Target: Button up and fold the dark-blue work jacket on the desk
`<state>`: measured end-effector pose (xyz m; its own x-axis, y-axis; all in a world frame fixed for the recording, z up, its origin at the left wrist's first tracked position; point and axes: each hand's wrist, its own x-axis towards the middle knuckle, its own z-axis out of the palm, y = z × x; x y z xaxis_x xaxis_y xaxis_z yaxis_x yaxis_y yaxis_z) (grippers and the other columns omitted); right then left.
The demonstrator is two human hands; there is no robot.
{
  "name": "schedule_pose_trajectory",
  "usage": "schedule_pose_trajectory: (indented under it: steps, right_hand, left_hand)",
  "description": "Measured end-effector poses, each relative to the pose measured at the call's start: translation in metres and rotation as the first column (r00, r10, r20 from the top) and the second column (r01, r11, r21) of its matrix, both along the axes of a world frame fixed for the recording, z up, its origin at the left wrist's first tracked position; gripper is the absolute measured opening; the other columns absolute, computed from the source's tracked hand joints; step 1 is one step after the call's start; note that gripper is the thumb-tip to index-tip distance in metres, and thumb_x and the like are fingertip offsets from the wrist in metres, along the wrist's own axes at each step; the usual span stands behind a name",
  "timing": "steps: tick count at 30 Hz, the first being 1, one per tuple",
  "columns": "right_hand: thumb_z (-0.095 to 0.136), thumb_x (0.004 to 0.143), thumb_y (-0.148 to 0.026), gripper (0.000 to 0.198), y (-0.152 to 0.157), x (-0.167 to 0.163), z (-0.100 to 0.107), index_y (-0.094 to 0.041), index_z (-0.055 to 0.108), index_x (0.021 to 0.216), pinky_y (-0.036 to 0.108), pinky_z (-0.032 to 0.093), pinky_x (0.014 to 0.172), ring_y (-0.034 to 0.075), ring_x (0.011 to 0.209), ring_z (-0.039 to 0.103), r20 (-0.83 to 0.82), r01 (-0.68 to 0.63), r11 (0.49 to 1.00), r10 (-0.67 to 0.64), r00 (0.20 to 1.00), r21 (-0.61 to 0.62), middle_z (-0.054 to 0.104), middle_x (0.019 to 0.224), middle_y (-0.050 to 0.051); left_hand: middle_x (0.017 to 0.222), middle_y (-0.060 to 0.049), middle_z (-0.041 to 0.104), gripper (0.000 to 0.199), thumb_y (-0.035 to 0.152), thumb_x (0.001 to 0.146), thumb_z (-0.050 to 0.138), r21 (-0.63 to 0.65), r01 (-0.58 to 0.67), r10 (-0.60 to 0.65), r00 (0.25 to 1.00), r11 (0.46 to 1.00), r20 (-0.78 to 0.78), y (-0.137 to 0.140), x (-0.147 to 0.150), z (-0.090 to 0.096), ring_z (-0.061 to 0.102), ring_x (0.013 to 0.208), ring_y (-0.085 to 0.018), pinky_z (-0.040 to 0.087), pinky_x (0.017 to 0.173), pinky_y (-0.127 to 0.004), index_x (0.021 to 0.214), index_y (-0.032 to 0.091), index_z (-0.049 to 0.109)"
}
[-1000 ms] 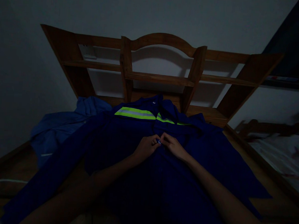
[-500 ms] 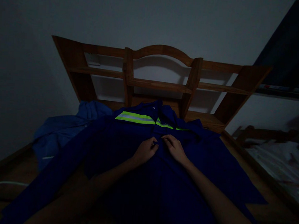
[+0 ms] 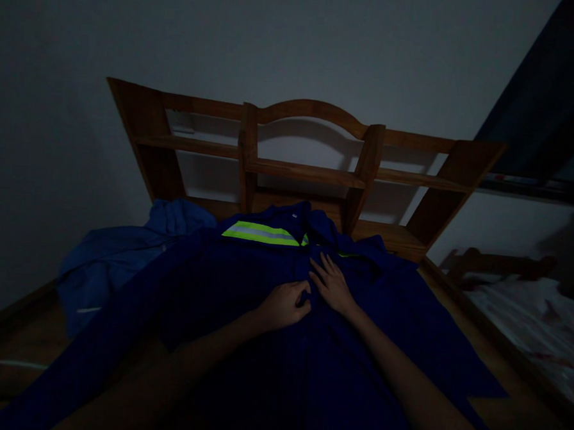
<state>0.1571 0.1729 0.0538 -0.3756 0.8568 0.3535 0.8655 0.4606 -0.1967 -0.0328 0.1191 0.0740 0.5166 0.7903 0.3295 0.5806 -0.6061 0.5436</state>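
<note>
A dark blue work jacket (image 3: 245, 270) lies spread out in front of me, collar away from me and sleeves out to both sides. A yellow-green reflective band with a silver stripe (image 3: 261, 233) crosses its chest. My left hand (image 3: 287, 305) is closed at the jacket's front edge, thumb and fingers curled together on the cloth. Just to its right, my right hand (image 3: 331, 285) rests on the other front panel with its fingers spread. Dim light hides the detail of the buttons or zip.
A wooden headboard with shelves (image 3: 308, 171) stands against the wall beyond the collar. A lighter blue garment (image 3: 107, 250) lies bunched on the left. A white cable (image 3: 10, 364) runs at the lower left. Whitish, wrinkled sheeting (image 3: 526, 317) is on the right.
My left hand has moved slightly right and nearer to me. The right hand has gone from curled fingers to spread ones, and folded cloth now covers more of the band's right part.
</note>
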Motion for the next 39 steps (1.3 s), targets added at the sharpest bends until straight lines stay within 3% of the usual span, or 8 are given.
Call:
schedule_pose_trajectory:
  steps: [7,11,17,20,23,30,36,39]
  right_hand:
    - [0.026,0.092,-0.054,0.055,0.018,-0.001,-0.006,-0.028,0.032,0.140,0.043,0.014,0.109,0.023,0.137,0.008,0.049,-0.021,1.000,0.021,0.999,-0.004,0.013,0.147,0.003]
    - [0.036,0.092,-0.045,0.044,0.011,0.000,0.020,-0.023,0.051,0.127,0.034,0.020,0.109,0.017,0.130,0.030,-0.175,-0.130,0.988,0.114,0.978,-0.082,0.036,0.138,0.004]
    - [0.039,0.093,-0.035,0.025,-0.117,-0.005,0.085,-0.027,0.057,0.109,0.021,0.039,0.093,0.008,0.103,0.052,-0.451,-0.174,0.979,0.107,0.886,-0.109,0.056,0.110,-0.002]
    - [0.044,0.091,-0.038,0.029,-0.174,-0.015,0.079,-0.030,0.054,0.116,0.023,0.042,0.090,0.010,0.102,0.051,-0.311,-0.157,0.959,0.079,0.947,-0.236,0.053,0.113,-0.001]
    - [0.051,0.084,-0.041,0.053,-0.195,-0.024,0.049,-0.026,0.040,0.134,0.034,0.038,0.098,0.020,0.117,0.042,-0.083,-0.024,0.983,0.009,0.996,-0.182,0.042,0.128,0.005]
    - [0.034,0.087,-0.014,0.036,-0.194,-0.020,0.017,-0.018,0.053,0.118,0.034,0.045,0.085,0.017,0.095,0.051,-0.094,0.119,0.979,-0.136,0.986,-0.164,0.050,0.110,0.009]
    - [0.051,0.082,-0.048,0.055,-0.227,-0.015,0.028,-0.027,0.040,0.132,0.037,0.039,0.097,0.021,0.117,0.039,-0.035,0.029,0.990,-0.034,0.999,-0.137,0.040,0.128,0.007]
    - [0.049,0.085,-0.045,0.058,-0.239,-0.014,0.021,-0.028,0.033,0.137,0.037,0.038,0.099,0.020,0.120,0.037,0.032,0.017,0.992,-0.013,0.999,-0.126,0.036,0.133,0.006]
  left_hand:
    - [0.073,0.000,0.055,0.021,0.028,0.082,0.046,-0.013,-0.139,0.139,0.987,0.990,0.074,0.015,-0.002,-0.010,0.049,0.064,-0.011,0.033,0.059,-0.022,0.099,0.019,0.053]
    - [0.075,-0.001,0.058,0.023,0.030,0.083,0.046,-0.142,-0.134,0.158,0.972,0.981,0.173,0.028,-0.013,-0.017,0.053,0.067,-0.012,0.036,0.062,-0.023,0.101,0.018,0.055]
    - [0.086,-0.008,0.060,0.040,0.023,0.076,0.058,-0.517,0.236,0.129,0.808,0.823,0.575,0.038,-0.018,-0.019,0.058,0.077,-0.013,0.044,0.072,-0.025,0.113,0.008,0.052]
    - [0.111,-0.014,0.054,0.065,0.020,0.072,0.065,-0.576,0.428,0.213,0.643,0.696,0.735,0.031,-0.013,-0.009,0.058,0.091,-0.016,0.045,0.083,-0.031,0.131,0.013,0.038]
    - [0.129,-0.016,0.042,0.079,0.018,0.067,0.070,-0.565,0.512,0.206,0.596,0.647,0.776,0.023,-0.009,-0.003,0.056,0.099,-0.018,0.045,0.089,-0.036,0.135,0.019,0.031]
    - [0.133,-0.015,0.036,0.075,0.017,0.069,0.069,-0.499,0.452,0.032,0.717,0.739,0.696,0.020,-0.011,-0.007,0.053,0.104,-0.017,0.045,0.089,-0.033,0.134,0.020,0.031]
    - [0.110,-0.009,0.052,0.041,0.025,0.072,0.066,-0.319,0.365,-0.128,0.809,0.875,0.574,0.013,-0.012,-0.008,0.055,0.093,-0.013,0.046,0.078,-0.025,0.101,0.014,0.041]
    - [0.084,-0.004,0.057,0.030,0.038,0.079,0.058,-0.299,0.311,-0.182,0.903,0.902,0.390,0.010,-0.015,-0.004,0.055,0.077,-0.010,0.042,0.068,-0.021,0.090,0.012,0.048]
